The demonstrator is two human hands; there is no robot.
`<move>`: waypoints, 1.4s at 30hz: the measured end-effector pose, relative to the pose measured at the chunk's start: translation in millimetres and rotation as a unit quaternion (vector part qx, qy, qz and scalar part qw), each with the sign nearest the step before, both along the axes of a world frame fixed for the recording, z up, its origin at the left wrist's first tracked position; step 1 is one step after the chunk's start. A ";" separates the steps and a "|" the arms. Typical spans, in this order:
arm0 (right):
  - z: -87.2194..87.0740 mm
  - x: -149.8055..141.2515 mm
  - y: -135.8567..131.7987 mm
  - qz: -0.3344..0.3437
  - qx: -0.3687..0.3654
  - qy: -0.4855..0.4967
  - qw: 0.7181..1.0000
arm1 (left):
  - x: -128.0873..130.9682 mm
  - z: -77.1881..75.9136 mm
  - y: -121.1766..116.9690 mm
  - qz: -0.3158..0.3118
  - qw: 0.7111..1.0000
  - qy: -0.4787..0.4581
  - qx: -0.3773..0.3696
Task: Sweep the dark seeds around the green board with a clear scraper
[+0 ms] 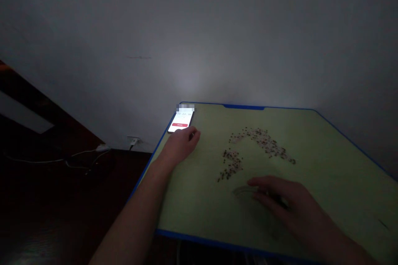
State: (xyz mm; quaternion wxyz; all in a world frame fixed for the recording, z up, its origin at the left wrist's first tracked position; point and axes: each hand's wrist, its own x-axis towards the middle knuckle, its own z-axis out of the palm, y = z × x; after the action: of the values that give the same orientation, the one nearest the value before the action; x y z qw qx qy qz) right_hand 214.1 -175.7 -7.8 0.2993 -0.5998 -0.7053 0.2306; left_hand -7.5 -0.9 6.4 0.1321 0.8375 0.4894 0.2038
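My left hand (185, 140) rests at the left side of the board, beside the lower edge of a lit phone (180, 120). Its fingers are curled together, and whatever may be between them is hidden. At the front, my right hand (284, 198) has its thumb and fingers around the rim of a clear, see-through dish (244, 191), dim and partly covered by the hand. Beyond the dish lie two scattered groups of small dark and pale bits like seeds or beans, a nearer patch (231, 165) and a farther curved band (267, 143).
The pale green tabletop (205, 190) has a blue edge and stands against a grey wall (248, 41). White cables (77, 165) and a wall socket (134, 140) are low on the left. A thin dark mark (383, 223) shows at the right. The room is dim.
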 end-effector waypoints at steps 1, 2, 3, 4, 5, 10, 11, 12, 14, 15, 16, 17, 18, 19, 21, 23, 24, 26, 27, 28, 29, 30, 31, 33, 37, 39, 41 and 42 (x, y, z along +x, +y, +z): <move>1.7 0.2 3.9 0.004 0.001 -0.007 1.000 | 0.1 0.5 0.0 -0.001 1.000 0.003 -0.003; 3.3 -2.4 8.8 0.016 0.004 -0.012 1.000 | 0.2 1.0 0.0 -0.001 1.000 0.007 -0.008; 5.1 -7.6 14.8 0.033 0.009 -0.017 0.999 | 0.0 1.3 0.0 -0.001 1.000 0.011 -0.013; 6.9 -14.8 21.9 0.057 0.014 -0.020 0.998 | -0.3 1.4 0.2 0.000 1.000 0.015 -0.018; 8.6 -23.2 29.6 0.078 0.021 -0.022 0.997 | -0.8 1.3 0.4 0.001 1.000 0.015 -0.018; 11.9 -54.3 67.4 0.136 0.053 -0.103 0.984 | -4.1 0.9 2.1 0.005 1.000 0.020 -0.010; 11.1 -54.4 72.8 0.133 0.057 -0.123 0.982 | -4.4 1.3 2.0 0.007 1.000 0.023 -0.015; 10.2 -52.2 77.3 0.127 0.062 -0.138 0.980 | -4.5 2.0 1.8 0.011 0.999 0.027 -0.018; 8.2 -41.7 83.9 0.105 0.071 -0.145 0.981 | -4.2 3.5 1.0 0.016 0.999 0.031 -0.024; 7.2 -34.2 86.4 0.090 0.074 -0.140 0.983 | -3.9 4.3 0.6 0.017 0.999 0.033 -0.025; 6.1 -25.8 88.5 0.076 0.077 -0.134 0.985 | -3.6 5.0 0.2 0.016 0.999 0.033 -0.025; 5.0 -16.6 90.4 0.059 0.078 -0.127 0.987 | -3.3 5.6 0.0 0.014 0.999 0.033 -0.026; 3.7 -7.1 92.2 0.042 0.078 -0.121 0.989 | -3.0 6.2 -0.2 0.013 0.999 0.033 -0.026; 2.4 2.7 93.9 0.024 0.077 -0.118 0.990 | -2.9 6.6 -0.2 0.012 0.999 0.033 -0.027; 0.0 22.9 96.9 -0.012 0.074 -0.116 0.990 | -3.0 7.1 0.2 0.011 0.999 0.034 -0.031; -1.4 43.6 99.8 -0.044 0.067 -0.114 0.990 | -3.6 7.2 0.8 0.015 0.999 0.036 -0.038; -1.8 53.9 101.2 -0.054 0.064 -0.111 0.990 | -3.9 7.1 1.3 0.019 0.998 0.036 -0.042; -2.6 74.2 103.9 -0.076 0.060 -0.103 0.990 | -4.4 7.2 2.0 0.024 0.998 0.036 -0.051; -3.2 83.8 105.3 -0.089 0.059 -0.099 0.989 | -4.4 7.4 2.2 0.024 0.998 0.036 -0.055; -3.9 93.0 106.8 -0.104 0.058 -0.096 0.988 | -4.3 7.8 2.4 0.024 0.997 0.037 -0.058; -4.8 101.7 108.4 -0.118 0.059 -0.094 0.987 | -4.0 8.2 2.6 0.023 0.997 0.039 -0.061; -5.8 110.0 110.0 -0.132 0.061 -0.094 0.985 | -3.6 8.6 2.7 0.023 0.997 0.042 -0.063; -6.6 118.0 111.7 -0.144 0.063 -0.093 0.983 | -3.3 9.0 2.9 0.023 0.997 0.044 -0.067; -7.8 133.9 114.9 -0.162 0.070 -0.088 0.980 | -3.0 9.2 3.5 0.023 0.996 0.042 -0.075; -8.3 171.4 117.1 -0.212 0.086 -0.061 0.972 | -4.5 7.5 6.0 0.024 0.995 0.050 -0.083; -9.3 193.1 114.1 -0.244 0.090 -0.048 0.964 | -5.9 6.1 7.5 0.019 0.995 0.055 -0.082; -11.5 214.4 108.6 -0.279 0.085 -0.040 0.955 | -7.6 4.1 9.2 0.013 0.995 0.061 -0.079; -13.1 224.1 105.4 -0.297 0.078 -0.039 0.951 | -8.7 3.0 10.1 0.010 0.995 0.065 -0.079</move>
State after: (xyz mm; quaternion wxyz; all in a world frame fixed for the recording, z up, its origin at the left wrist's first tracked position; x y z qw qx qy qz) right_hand 438.2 -70.4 -20.9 0.3725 -0.7654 -0.5223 0.0515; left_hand -16.2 9.2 9.5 0.1639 0.8308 0.5201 0.1111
